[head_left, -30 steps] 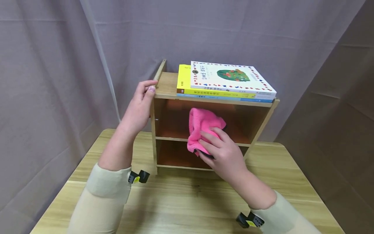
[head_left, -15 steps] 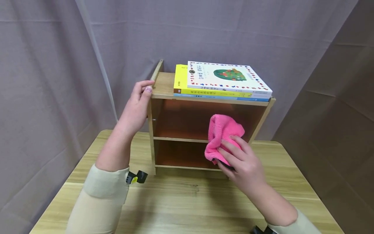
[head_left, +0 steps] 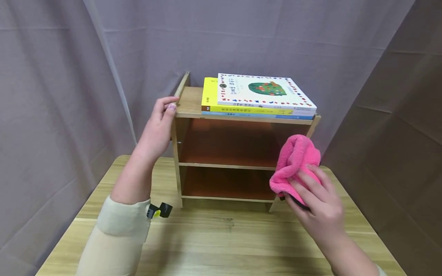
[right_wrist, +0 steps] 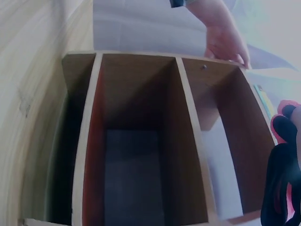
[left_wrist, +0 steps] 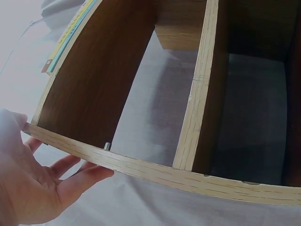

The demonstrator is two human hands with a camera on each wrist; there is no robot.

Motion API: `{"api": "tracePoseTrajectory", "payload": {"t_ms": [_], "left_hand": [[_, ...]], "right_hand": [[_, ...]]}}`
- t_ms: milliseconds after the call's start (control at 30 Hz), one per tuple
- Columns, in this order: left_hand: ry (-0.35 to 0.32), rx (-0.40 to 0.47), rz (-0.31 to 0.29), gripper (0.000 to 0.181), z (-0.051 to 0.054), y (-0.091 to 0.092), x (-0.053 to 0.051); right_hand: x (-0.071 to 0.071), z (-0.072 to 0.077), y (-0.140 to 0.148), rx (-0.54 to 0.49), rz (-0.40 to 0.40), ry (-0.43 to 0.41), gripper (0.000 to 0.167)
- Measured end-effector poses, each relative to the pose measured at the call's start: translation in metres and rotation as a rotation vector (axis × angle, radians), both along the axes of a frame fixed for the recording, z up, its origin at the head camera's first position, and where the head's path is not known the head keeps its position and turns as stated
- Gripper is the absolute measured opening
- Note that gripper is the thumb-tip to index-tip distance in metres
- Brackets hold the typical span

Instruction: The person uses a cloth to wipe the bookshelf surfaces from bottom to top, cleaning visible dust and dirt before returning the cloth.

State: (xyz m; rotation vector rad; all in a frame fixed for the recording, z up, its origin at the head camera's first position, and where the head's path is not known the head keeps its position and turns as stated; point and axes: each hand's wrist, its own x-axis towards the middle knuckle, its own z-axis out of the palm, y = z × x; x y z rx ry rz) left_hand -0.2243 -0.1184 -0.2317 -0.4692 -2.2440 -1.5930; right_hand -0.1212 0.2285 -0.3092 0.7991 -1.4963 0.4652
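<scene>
A small wooden shelf (head_left: 188,100) stands on the table, its open front facing me. My left hand (head_left: 154,132) grips its upper left corner, with the thumb near the front corner. In the left wrist view, the fingers (left_wrist: 84,181) lie against the outer face of the side panel. My right hand (head_left: 321,205) holds a bunched pink cloth (head_left: 293,161) with a dark edge, in front of the shelf's right side panel. Part of that panel is hidden behind the cloth. In the right wrist view, the cloth's dark part (right_wrist: 276,181) shows at the right edge.
On the shelf's top lie a white picture book (head_left: 236,92), a yellow book (head_left: 209,94) and a blue book (head_left: 224,114), stacked. The wooden table (head_left: 221,245) extends around the shelf. Grey curtains (head_left: 155,50) hang behind and at both sides.
My right hand has moved to the right with the pink cloth, from the middle of the shelf's front to its right side. The left hand keeps its hold on the corner.
</scene>
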Motion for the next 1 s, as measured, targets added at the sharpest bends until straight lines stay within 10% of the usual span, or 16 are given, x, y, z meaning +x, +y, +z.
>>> {"api": "tracePoseTrajectory", "payload": {"t_ms": [333, 1000], "left_hand": [[-0.001, -0.003, -0.005, 0.045, 0.000, -0.001, 0.002], [0.006, 0.001, -0.020, 0.045, 0.001, 0.000, 0.003]], "right_hand": [[-0.003, 0.013, 0.016, -0.192, -0.061, 0.081, 0.033], [-0.041, 0.018, 0.038, -0.385, -0.211, -0.186, 0.042]]}}
